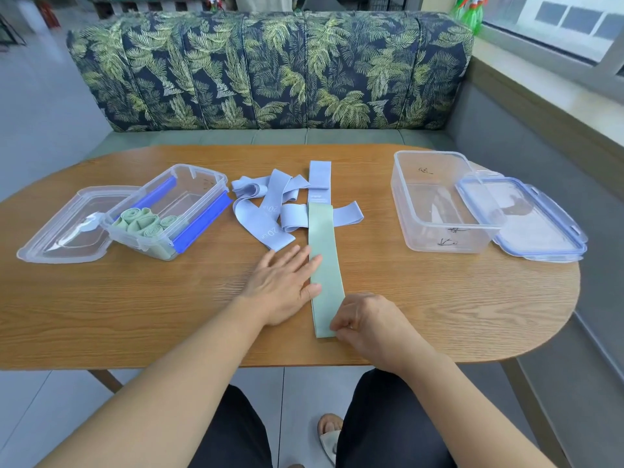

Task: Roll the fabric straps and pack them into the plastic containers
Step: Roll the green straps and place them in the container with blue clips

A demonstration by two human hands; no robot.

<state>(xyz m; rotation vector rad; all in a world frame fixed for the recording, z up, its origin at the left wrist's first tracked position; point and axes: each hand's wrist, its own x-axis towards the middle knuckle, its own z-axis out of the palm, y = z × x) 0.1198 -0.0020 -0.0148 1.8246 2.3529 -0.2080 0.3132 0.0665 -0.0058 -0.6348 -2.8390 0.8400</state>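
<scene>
A pale green strap (324,255) lies flat and straight on the wooden table (135,315), running away from me. My left hand (282,285) rests flat on the table with straight fingers touching the strap's left edge. My right hand (364,320) pinches the strap's near end with curled fingers. Behind it lies a loose heap of lilac straps (270,211), one lilac strap (320,180) stretched straight. A clear container with blue clips (189,194) on the left holds several rolled green straps (145,224). An empty clear container (435,201) stands on the right.
A clear lid (64,231) lies left of the blue-clip container. A blue-rimmed lid (537,221) leans beside the empty container near the table's right edge. A leaf-patterned sofa (270,72) stands behind the table. My knees and a sandalled foot show below the front edge.
</scene>
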